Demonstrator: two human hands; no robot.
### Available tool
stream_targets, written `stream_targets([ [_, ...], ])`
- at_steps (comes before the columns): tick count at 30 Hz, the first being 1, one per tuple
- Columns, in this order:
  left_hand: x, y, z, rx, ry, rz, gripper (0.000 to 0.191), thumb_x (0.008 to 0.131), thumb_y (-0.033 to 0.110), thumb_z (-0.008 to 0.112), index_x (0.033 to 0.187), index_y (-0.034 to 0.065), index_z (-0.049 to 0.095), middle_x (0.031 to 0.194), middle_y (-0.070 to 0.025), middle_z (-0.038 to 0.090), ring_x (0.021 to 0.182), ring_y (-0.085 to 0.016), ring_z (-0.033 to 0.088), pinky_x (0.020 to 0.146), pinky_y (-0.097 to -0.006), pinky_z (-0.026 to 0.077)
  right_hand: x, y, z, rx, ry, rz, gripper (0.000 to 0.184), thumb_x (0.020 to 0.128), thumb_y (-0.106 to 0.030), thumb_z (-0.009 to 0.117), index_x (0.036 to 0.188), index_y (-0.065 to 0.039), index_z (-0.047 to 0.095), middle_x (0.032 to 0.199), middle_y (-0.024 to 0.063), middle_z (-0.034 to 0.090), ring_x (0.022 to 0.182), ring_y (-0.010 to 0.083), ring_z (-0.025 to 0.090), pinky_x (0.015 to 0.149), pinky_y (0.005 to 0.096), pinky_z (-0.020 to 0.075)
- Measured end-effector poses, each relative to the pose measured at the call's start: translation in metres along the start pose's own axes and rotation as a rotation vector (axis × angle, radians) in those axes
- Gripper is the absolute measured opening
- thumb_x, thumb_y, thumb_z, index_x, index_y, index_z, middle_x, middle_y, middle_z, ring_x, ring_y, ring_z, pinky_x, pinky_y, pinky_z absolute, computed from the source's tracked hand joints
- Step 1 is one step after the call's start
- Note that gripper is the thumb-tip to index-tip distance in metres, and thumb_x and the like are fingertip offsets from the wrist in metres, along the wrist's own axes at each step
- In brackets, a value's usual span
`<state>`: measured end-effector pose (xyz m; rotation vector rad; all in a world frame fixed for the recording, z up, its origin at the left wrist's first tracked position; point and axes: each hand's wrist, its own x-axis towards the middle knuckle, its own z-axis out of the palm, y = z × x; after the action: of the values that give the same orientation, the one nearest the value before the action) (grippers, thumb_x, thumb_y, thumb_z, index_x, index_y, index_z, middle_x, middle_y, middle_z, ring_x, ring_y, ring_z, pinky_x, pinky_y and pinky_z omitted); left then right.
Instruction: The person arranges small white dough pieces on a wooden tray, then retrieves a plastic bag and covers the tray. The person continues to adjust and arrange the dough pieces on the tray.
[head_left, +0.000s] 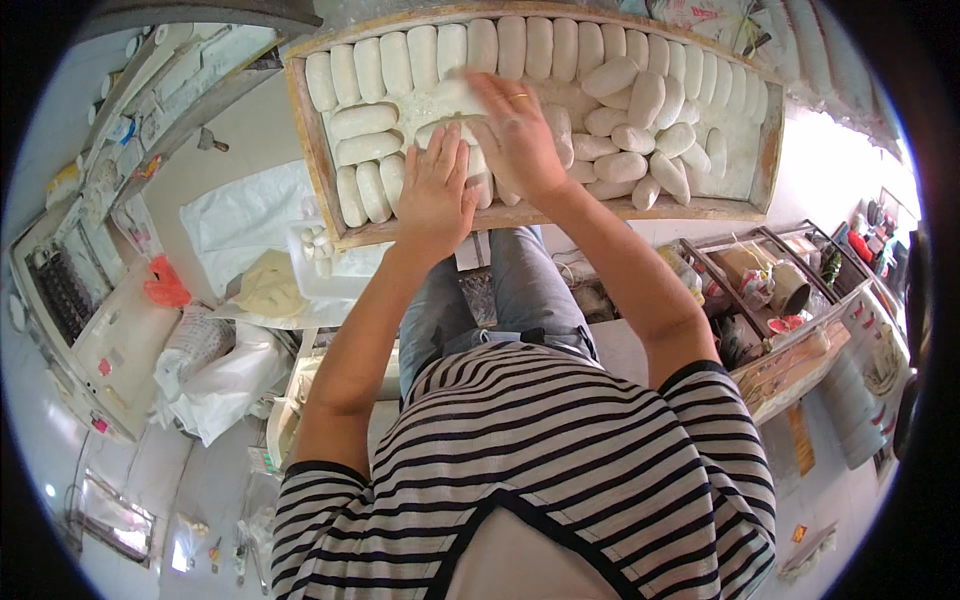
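Note:
A wooden tray (540, 217) holds many pale dough rolls dusted with flour. Along its far side the rolls stand in one long row, such as the dough roll (395, 61) left of the middle. My left hand (439, 187) rests flat, palm down, on a roll near the tray's middle, its fingers mostly straight. To the right, my right hand (514, 131), with a ring on one finger, is partly blurred over the floury area; its palm side and anything under it are hidden. A loose heap of rolls (622, 166) lies right of my right hand.
Left of the tray, a white plastic container (330, 277) with small pale pieces stands beside a mound of dough or flour (274, 285). A scraper (212, 141) lies further left. At the right is a metal rack (724, 281) with bags and a metal pot (790, 287).

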<state>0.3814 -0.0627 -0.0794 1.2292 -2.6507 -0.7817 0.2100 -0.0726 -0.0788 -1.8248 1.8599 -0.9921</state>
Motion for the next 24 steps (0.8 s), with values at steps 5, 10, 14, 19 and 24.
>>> stream_targets([
  [5, -0.015, -0.005, 0.010, -0.018, 0.093, -0.015, 0.063, 0.091, 0.027, 0.058, 0.144, 0.0012, 0.036, 0.156, -0.0203, 0.021, 0.142, -0.041, 0.022, 0.112, -0.0584, 0.020, 0.008, 0.024, -0.032, -0.003, -0.170, 0.079, 0.021, 0.088, -0.016, 0.061, 0.105, -0.006, 0.068, 0.115, 0.0145, 0.063, 0.103, 0.0328, 0.061, 0.084, 0.0428, 0.0511],
  [10, 0.036, -0.024, -0.003, 0.114, 0.177, -0.178, 0.090, 0.087, 0.047, 0.064, 0.152, 0.0057, 0.018, 0.157, -0.0291, 0.003, 0.144, -0.050, 0.003, 0.111, -0.0648, 0.009, 0.002, 0.042, -0.075, -0.387, -0.244, 0.312, 0.043, 0.087, -0.032, 0.063, 0.120, -0.005, 0.059, 0.112, 0.0164, 0.064, 0.105, 0.0337, 0.061, 0.089, 0.0438, 0.0490],
  [14, 0.064, -0.037, -0.015, 0.239, 0.148, -0.188, 0.087, 0.089, 0.047, 0.062, 0.152, 0.0061, 0.019, 0.157, -0.0282, 0.000, 0.144, -0.049, -0.001, 0.110, -0.0661, 0.008, 0.002, 0.046, -0.066, -0.578, -0.400, 0.233, 0.071, 0.079, -0.047, 0.068, 0.132, -0.004, 0.048, 0.108, 0.0173, 0.065, 0.102, 0.0368, 0.062, 0.090, 0.0455, 0.0484],
  [19, 0.052, 0.003, -0.028, -0.404, 0.228, -0.197, 0.077, 0.089, 0.042, 0.066, 0.147, 0.0044, 0.032, 0.141, -0.0253, 0.040, 0.131, -0.037, 0.039, 0.103, -0.0524, 0.035, 0.011, 0.035, -0.072, -0.151, -0.401, 0.611, 0.064, 0.075, -0.042, 0.077, 0.122, -0.003, 0.060, 0.110, 0.0133, 0.068, 0.101, 0.0251, 0.064, 0.086, 0.0373, 0.0509],
  [24, 0.052, 0.048, -0.031, -1.890, 0.108, -0.662, 0.044, 0.097, 0.040, 0.058, 0.121, 0.0035, 0.053, 0.095, -0.0061, 0.063, 0.077, -0.013, 0.059, 0.060, -0.0252, 0.046, 0.008, 0.037, -0.088, 0.591, -0.320, 0.503, 0.045, 0.078, -0.029, 0.076, 0.115, -0.004, 0.066, 0.107, 0.0093, 0.069, 0.096, 0.0214, 0.065, 0.083, 0.0328, 0.0513],
])
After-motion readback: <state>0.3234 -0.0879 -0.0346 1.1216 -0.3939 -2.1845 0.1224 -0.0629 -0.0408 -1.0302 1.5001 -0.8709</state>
